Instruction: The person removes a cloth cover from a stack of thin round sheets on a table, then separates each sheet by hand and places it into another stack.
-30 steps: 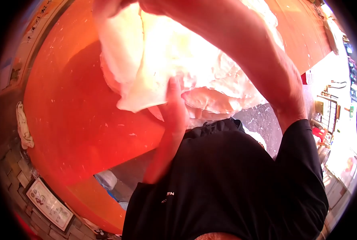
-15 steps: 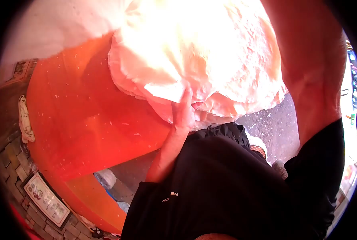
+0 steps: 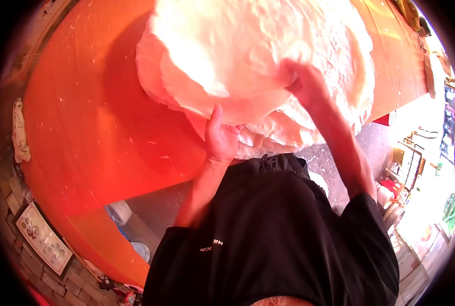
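Observation:
Large, thin, pale sheets [image 3: 334, 56] with wrinkled surfaces lie in a stack on the orange table [image 3: 84, 132], partly washed out by glare. At the near edge of the stack is my left hand [image 3: 222, 138], its palm partly showing, its thumb up against the top sheet and apart from the fingers, whose tips are partly hidden. My right hand [image 3: 305, 84] reaches over the stack from the right, fingers bent together on the top sheet and slightly blurred.
A pale cloth [image 3: 19, 130] hangs at the table's left edge. A framed sign [image 3: 43, 238] is at the lower left over brick paving. Plastic bags [image 3: 119, 211] show below the table. At the right are a metal rack [image 3: 408, 163] and stacked round items [image 3: 389, 196].
My right hand, out of view half a second ago, has come back down over the stack. The large pale sheet at the upper left is gone from there, and the top sheet lies differently.

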{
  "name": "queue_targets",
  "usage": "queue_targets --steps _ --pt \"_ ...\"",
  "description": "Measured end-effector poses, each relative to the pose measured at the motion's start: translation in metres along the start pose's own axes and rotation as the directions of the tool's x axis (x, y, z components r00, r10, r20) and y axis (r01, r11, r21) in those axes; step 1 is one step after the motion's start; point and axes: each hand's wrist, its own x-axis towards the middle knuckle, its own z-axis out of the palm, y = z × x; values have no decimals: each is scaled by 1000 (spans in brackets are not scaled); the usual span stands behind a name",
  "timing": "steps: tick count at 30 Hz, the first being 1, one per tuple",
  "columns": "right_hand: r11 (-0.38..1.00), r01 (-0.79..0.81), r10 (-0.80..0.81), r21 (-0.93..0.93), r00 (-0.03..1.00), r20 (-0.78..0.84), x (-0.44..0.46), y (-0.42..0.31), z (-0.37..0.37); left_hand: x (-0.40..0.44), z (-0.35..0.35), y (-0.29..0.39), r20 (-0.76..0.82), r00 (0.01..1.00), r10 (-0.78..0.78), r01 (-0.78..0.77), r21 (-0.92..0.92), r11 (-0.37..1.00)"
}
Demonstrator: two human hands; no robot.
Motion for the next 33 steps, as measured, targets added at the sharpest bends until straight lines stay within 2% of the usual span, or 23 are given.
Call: queue_targets --steps 2,5,7,9,11,13,15,16,17,18,19,20,21,22,24,25,26,28,29,30,31,32,33 --pt "996 -41 42 84 999 -5 -29 -4 12 -2 -5 -3 -23 1000 15 -15 24 1000" --pt "995 -49 45 90 998 43 -50 -7 22 -7 -3 -3 32 999 18 -18 -8 1000" --pt "983 -103 95 150 994 60 -62 8 32 -8 8 -2 39 998 39 -36 -72 997" --pt "972 -176 165 158 983 78 -62 35 38 -2 -11 -5 53 998 25 -23 -37 999" --pt "962 -245 237 118 969 75 -69 38 50 0 -6 -4 61 998 4 -3 -2 1000" --pt "956 -282 276 82 958 82 -78 25 47 0 7 -5 -107 988 115 -108 69 992" --pt "925 -355 374 -137 915 155 -84 5 23 0 1 -4 -108 992 72 -65 65 996" --pt "827 -231 320 -512 943 92 -85 -14 14 -1 -4 -1 -118 992 39 -31 64 997" --pt "610 16 58 -792 996 65 -87 -20 2 -1 -9 1 -109 994 18 -14 36 999" --pt "251 181 -198 -951 971 133 -92 -23 -8 0 -11 3 -110 994 17 -13 35 999" --pt "120 312 -403 -942 883 241 -90 -25 -17 -2 -12 4 -123 992 -10 12 15 1000" --pt "-44 411 -578 -910 733 359 -81 -31 -23 1 -11 5 -126 992 -31 30 -6 1000" --pt "-181 483 -613 -857 626 482 -73 -35 -23 4 -9 7 -118 993 -30 29 -6 1000" --pt "-305 465 -581 -831 600 549 -65 -34 -17 3 -7 11 -69 997 -32 28 -61 998" --pt "-396 588 -449 -706 547 707 -43 -22 -15 0 1 21 -22 1000 -21 18 -107 994" --pt "-500 638 -435 -586 400 807 -31 -24 -12 -1 7 26 -6 1000 18 -19 -108 994" --pt "-496 644 -436 -582 395 809 -19 -27 -9 -3 12 32 7 998 54 -53 -108 993" --pt "-379 744 -419 -550 392 819 5 -42 -2 -2 17 45 86 990 109 -95 -149 984" --pt "-337 829 -540 -446 218 813 19 -54 7 1 21 51 198 971 132 -117 -82 990" --pt "-228 900 -517 -371 211 829 25 -77 16 2 22 55 305 942 136 -138 -15 990" --pt "-176 905 -487 -388 263 833 17 -108 32 2 24 58 308 939 155 -168 16 986" --pt "-144 854 -452 -500 392 801 -21 -149 58 6 27 59 320 934 158 -172 16 985" --pt "-108 773 -418 -625 535 734 -75 -193 85 7 28 58 286 946 156 -193 105 976"
